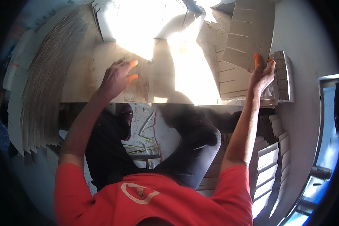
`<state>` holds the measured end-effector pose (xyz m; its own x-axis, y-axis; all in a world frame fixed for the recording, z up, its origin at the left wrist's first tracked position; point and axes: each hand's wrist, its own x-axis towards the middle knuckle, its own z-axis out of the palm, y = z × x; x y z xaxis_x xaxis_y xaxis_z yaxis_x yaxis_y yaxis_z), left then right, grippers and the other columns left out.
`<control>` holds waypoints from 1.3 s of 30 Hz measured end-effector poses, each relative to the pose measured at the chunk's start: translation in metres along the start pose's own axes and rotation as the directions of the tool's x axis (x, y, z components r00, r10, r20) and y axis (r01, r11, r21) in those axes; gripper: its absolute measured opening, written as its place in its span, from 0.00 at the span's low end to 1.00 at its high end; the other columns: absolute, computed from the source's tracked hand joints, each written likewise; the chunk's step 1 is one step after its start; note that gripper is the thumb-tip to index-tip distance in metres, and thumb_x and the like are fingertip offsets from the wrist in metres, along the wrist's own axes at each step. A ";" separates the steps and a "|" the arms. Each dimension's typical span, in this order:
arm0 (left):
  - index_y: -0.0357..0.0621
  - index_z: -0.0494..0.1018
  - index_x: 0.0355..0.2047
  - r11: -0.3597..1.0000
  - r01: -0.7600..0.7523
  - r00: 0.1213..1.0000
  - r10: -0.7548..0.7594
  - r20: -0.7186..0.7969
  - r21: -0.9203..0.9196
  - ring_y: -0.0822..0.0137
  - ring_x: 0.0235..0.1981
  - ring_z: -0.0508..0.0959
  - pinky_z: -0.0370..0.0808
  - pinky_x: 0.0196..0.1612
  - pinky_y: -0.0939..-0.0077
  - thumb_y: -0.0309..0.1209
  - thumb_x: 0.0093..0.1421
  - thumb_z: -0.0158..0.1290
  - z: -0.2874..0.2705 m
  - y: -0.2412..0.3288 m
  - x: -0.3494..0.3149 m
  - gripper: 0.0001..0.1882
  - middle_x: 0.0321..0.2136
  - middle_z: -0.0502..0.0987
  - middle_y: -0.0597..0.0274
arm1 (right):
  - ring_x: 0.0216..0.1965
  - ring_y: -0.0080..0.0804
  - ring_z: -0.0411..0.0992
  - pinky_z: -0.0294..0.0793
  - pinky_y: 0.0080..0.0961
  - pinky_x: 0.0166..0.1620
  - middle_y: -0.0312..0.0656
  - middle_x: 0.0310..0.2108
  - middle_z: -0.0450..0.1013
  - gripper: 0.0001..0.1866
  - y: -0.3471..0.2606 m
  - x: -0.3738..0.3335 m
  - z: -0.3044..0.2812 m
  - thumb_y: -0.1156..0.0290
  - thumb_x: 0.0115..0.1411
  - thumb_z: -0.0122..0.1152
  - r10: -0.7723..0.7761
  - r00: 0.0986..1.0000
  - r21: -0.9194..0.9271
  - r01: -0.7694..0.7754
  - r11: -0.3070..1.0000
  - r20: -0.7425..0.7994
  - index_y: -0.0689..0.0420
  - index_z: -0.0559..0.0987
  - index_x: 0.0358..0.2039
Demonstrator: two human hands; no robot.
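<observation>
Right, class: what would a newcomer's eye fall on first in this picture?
Probably the glaring sunlight on the wooden table, upper middle, and the red shirt at the bottom. Next, the slitted cardboard sheet in the right hand, upper right, while the left hand hangs open over the table. A large cardboard stack stands at left.

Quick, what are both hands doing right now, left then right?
Left hand: open, holding nothing, fingers loosely bent over the wooden table.
Right hand: closed on the near end of a slotted cardboard sheet.
</observation>
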<state>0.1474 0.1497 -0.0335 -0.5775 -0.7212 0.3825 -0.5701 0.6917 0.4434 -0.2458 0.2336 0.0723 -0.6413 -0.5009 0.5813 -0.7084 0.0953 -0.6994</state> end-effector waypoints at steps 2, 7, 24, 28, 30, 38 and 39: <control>0.38 0.70 0.46 0.999 -0.025 0.994 0.027 -0.103 0.021 0.51 0.41 0.73 0.72 0.42 0.61 0.23 0.48 0.59 0.010 -0.012 0.050 0.23 0.38 0.75 0.50 | 0.36 0.35 0.75 0.74 0.29 0.43 0.49 0.38 0.77 0.19 -0.008 -0.008 0.017 0.67 0.57 0.64 -0.182 0.980 0.040 0.185 0.982 -0.083 0.62 0.74 0.46; 0.38 0.65 0.46 0.975 -0.174 0.964 0.198 -0.176 0.141 0.50 0.49 0.67 0.69 0.47 0.59 0.31 0.47 0.61 0.021 -0.043 0.159 0.26 0.43 0.71 0.49 | 0.50 0.34 0.70 0.70 0.28 0.54 0.51 0.51 0.70 0.21 -0.033 -0.049 0.072 0.75 0.63 0.52 -0.217 0.963 0.334 0.259 0.906 -0.158 0.63 0.66 0.57; 0.43 0.71 0.32 0.919 0.271 0.963 -0.253 -0.097 0.285 0.61 0.44 0.71 0.69 0.48 0.67 0.21 0.50 0.50 0.089 -0.162 0.272 0.08 0.34 0.72 0.62 | 0.63 0.32 0.54 0.60 0.39 0.63 0.42 0.64 0.55 0.24 -0.050 -0.058 0.121 0.60 0.70 0.36 -0.015 0.994 0.875 -0.088 0.477 0.108 0.60 0.61 0.61; 0.44 0.71 0.28 0.886 -0.320 0.894 0.400 -0.204 0.334 0.62 0.35 0.74 0.72 0.37 0.67 0.23 0.50 0.51 0.071 -0.048 0.241 0.04 0.28 0.73 0.63 | 0.63 0.31 0.55 0.61 0.39 0.62 0.43 0.64 0.55 0.23 -0.026 -0.046 0.105 0.64 0.71 0.35 -0.155 0.988 0.668 0.125 0.733 -0.014 0.62 0.62 0.61; 0.43 0.68 0.26 0.951 -0.210 0.965 0.239 -0.107 0.226 0.58 0.26 0.74 0.71 0.28 0.62 0.21 0.49 0.50 0.064 -0.040 0.224 0.04 0.19 0.71 0.59 | 0.61 0.31 0.56 0.61 0.35 0.62 0.43 0.63 0.57 0.23 -0.027 -0.051 0.106 0.65 0.71 0.36 -0.185 0.982 0.706 0.116 0.699 0.021 0.62 0.59 0.63; 0.38 0.68 0.21 0.974 -0.215 0.973 0.207 0.105 0.071 0.49 0.28 0.75 0.70 0.30 0.56 0.22 0.47 0.48 0.066 -0.018 0.207 0.01 0.21 0.71 0.49 | 0.57 0.31 0.63 0.65 0.31 0.59 0.47 0.60 0.61 0.22 -0.025 -0.052 0.110 0.76 0.68 0.36 -0.249 0.968 0.674 0.163 0.721 0.032 0.66 0.60 0.62; 0.37 0.68 0.21 0.975 -0.211 0.973 0.203 0.111 0.067 0.49 0.28 0.75 0.70 0.30 0.56 0.22 0.47 0.48 0.067 -0.015 0.206 0.01 0.21 0.71 0.49 | 0.57 0.30 0.63 0.66 0.31 0.58 0.47 0.60 0.62 0.22 -0.026 -0.052 0.110 0.78 0.68 0.37 -0.262 0.965 0.652 0.186 0.735 0.020 0.66 0.60 0.61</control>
<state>-0.0020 -0.0063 -0.0157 -0.7426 -0.5570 0.3720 -0.4730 0.8293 0.2976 -0.1621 0.1627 0.0147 -0.4274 -0.5254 0.7357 -0.4479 -0.5838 -0.6772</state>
